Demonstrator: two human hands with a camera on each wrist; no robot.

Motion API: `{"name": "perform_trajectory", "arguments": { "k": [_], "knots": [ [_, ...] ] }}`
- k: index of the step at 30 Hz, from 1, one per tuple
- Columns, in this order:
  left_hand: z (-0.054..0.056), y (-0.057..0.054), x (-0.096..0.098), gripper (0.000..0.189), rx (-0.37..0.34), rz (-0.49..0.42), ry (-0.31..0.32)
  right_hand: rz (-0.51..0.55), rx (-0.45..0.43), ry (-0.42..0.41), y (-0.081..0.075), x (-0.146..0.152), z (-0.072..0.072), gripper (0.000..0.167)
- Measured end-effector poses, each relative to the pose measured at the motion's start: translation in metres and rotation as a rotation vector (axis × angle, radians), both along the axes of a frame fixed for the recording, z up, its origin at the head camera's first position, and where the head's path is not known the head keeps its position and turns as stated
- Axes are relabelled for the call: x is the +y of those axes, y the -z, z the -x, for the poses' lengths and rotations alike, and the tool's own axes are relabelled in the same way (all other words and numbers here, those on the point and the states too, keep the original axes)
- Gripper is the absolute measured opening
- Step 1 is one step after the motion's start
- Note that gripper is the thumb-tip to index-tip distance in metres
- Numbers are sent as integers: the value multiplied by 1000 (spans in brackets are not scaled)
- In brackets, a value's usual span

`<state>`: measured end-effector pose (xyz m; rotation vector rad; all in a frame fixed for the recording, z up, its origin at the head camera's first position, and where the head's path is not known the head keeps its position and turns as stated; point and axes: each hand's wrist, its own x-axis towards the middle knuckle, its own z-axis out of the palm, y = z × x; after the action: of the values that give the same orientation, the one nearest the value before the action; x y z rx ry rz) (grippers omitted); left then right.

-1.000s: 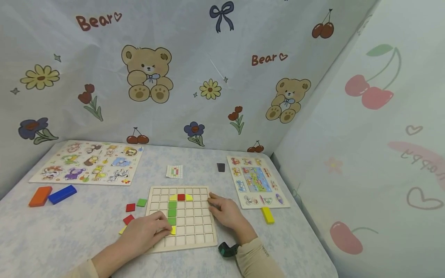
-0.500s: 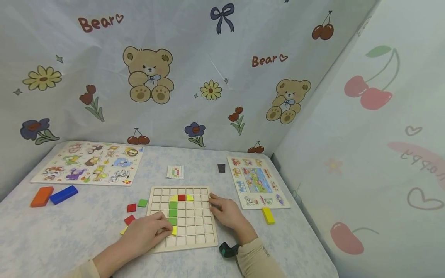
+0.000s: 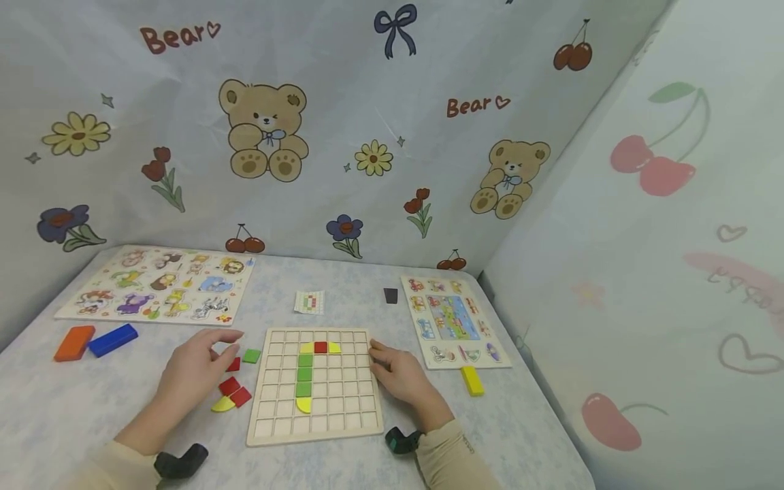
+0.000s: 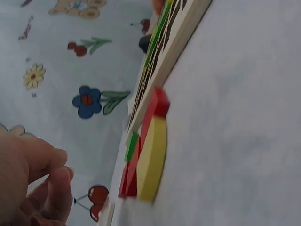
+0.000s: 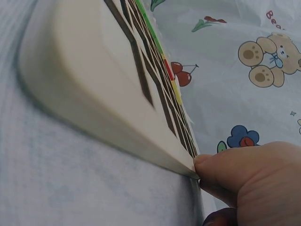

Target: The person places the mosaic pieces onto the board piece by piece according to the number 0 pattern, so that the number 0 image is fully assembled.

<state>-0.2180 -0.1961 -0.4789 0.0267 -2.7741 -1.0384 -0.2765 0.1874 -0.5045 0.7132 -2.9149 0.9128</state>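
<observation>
A wooden grid board [image 3: 343, 401] lies in front of me. On it a column of green squares [image 3: 304, 374] runs down to a yellow rounded piece [image 3: 303, 405], with a red square [image 3: 320, 348] between two yellow pieces along the top. My right hand [image 3: 401, 374] holds the board's right edge; in the right wrist view its fingertips [image 5: 203, 162] are at the rim. My left hand [image 3: 196, 364], bent fingers and thumb slightly apart, holds nothing. It hovers left of the board, partly covering a red square [image 3: 233, 365]. Beside it are a green square [image 3: 251, 356], two red squares [image 3: 241, 396] and a yellow piece [image 3: 223, 404].
A small pattern card [image 3: 309, 303] and a dark piece [image 3: 390, 295] lie behind the board. An animal puzzle [image 3: 162, 286] stands back left, with orange [image 3: 74, 343] and blue [image 3: 113, 340] blocks before it. At right are another puzzle [image 3: 453, 320] and a yellow block [image 3: 471, 381].
My left hand has let go of the yellow rounded piece on the board and moved up and left, over the loose pieces. The right hand stays at the board's edge.
</observation>
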Motion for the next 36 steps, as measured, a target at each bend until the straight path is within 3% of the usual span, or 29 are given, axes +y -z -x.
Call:
{"name": "perform_trajectory", "arguments": {
  "k": [2, 5, 10, 14, 23, 36],
  "knots": [
    [6, 4, -12, 42, -68, -4, -8, 4, -8, 3, -1, 1, 1, 40],
    [13, 13, -22, 45, -98, 16, 23, 9, -22, 2, 0, 1, 1, 41],
    [18, 24, -21, 44, -38, 36, 115, 16, -8, -6, 3, 1, 1, 41],
    [20, 26, -16, 44, -16, 68, 141, 14, 1, -3, 3, 0, 1, 41],
    [19, 31, -10, 46, -30, 89, 133, 12, -22, 18, 3, 0, 1, 41],
    [21, 33, -8, 35, -26, 103, 90, 3, -1, 5, 2, 1, 0, 41]
  ]
}}
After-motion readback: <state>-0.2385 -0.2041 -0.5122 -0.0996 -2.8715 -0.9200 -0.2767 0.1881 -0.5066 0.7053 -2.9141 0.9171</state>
